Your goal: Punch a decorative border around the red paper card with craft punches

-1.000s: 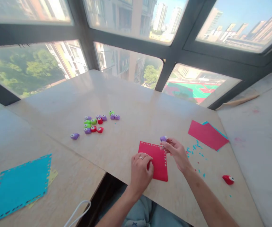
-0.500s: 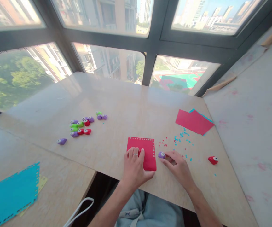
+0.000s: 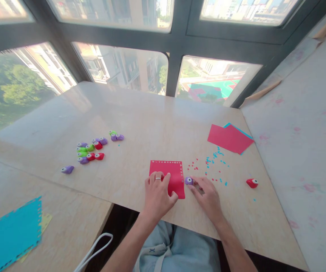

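Pale, stone-patterned tabletop (image 3: 151, 124) fills my view beneath gray window frames (image 3: 176, 34). On it lies the red sheet (image 3: 176, 179), flat and square-cornered, holed along its top and right edges; I judge it light and easily creased, best held by its unpunched middle — where the left hand (image 3: 158, 196) rests, fingers slightly apart. Right beside it, the right hand (image 3: 206, 194) pinches the rounded purple punch (image 3: 189, 181) between thumb and fingers — probably light, stiff plastic, slick enough to want gripping by its sides.
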`<state>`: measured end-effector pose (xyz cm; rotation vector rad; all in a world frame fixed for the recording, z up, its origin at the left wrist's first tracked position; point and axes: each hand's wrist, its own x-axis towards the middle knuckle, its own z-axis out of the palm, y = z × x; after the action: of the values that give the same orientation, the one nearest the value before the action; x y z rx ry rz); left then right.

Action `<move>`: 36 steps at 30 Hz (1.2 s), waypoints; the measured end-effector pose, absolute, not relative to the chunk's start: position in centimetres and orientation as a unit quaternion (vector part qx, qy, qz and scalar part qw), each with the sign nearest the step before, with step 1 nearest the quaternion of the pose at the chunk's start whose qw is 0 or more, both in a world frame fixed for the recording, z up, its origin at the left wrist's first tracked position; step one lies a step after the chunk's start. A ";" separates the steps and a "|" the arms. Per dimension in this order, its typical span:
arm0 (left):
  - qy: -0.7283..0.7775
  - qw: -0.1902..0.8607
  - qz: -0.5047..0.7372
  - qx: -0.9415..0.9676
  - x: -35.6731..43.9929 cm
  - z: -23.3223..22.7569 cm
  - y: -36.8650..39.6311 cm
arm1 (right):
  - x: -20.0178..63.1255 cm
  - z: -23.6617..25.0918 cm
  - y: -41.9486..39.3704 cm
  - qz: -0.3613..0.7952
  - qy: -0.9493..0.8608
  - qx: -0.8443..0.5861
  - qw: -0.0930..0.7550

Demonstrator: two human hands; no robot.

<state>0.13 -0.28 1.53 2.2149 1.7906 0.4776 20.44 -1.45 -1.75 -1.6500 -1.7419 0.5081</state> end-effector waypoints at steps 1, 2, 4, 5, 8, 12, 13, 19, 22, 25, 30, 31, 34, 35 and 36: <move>0.617 0.131 0.177 0.755 0.0 1.3 -0.3 | 20.4 -1.8 -1.5 0.192 -0.670 -0.633 0.337; 0.618 0.135 0.190 0.751 -0.2 1.0 -0.3 | 20.5 -1.8 -1.5 0.189 -0.671 -0.634 0.336; 0.618 0.141 0.212 0.743 -0.5 0.6 -0.5 | 20.5 -1.9 -1.5 0.186 -0.673 -0.632 0.335; 0.617 0.144 0.221 0.741 -0.6 0.4 -0.5 | 20.5 -1.9 -1.5 0.186 -0.674 -0.631 0.335; 0.609 0.147 0.242 0.740 -0.8 0.1 -0.7 | 20.6 -1.9 -1.6 0.189 -0.678 -0.629 0.330; 0.600 0.148 0.256 0.743 -0.9 0.0 -0.8 | 20.7 -1.8 -1.6 0.190 -0.685 -0.623 0.325; 0.599 0.148 0.257 0.744 -0.9 0.0 -0.8 | 20.7 -1.8 -1.6 0.189 -0.686 -0.623 0.324; 0.592 0.144 0.264 0.748 -1.0 -0.1 -0.8 | 20.9 -2.0 -1.6 0.199 -0.691 -0.617 0.321; 0.588 0.140 0.269 0.750 -1.0 -0.2 -0.8 | 21.1 -2.4 -1.6 0.201 -0.694 -0.609 0.326; 0.586 0.136 0.275 0.750 -1.0 -0.3 -0.8 | 21.3 -2.5 -1.6 0.197 -0.701 -0.600 0.331; 0.584 0.133 0.281 0.750 -1.1 -0.4 -0.9 | 21.4 -2.3 -1.6 0.191 -0.707 -0.594 0.333; 0.583 0.132 0.283 0.750 -1.1 -0.4 -0.9 | 21.4 -2.3 -1.6 0.188 -0.708 -0.593 0.334; 0.580 0.132 0.286 0.751 -1.1 -0.4 -0.9 | 21.4 -2.3 -1.6 0.181 -0.712 -0.591 0.333; 0.579 0.132 0.286 0.752 -1.1 -0.4 -0.9 | 21.4 -2.3 -1.6 0.180 -0.712 -0.592 0.332; 0.579 0.132 0.286 0.752 -1.1 -0.4 -0.9 | 21.4 -2.3 -1.6 0.179 -0.713 -0.592 0.330</move>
<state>-1.08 -0.95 -0.42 2.1831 1.6794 0.8287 21.37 -1.59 -2.35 -1.5490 -1.8644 0.4671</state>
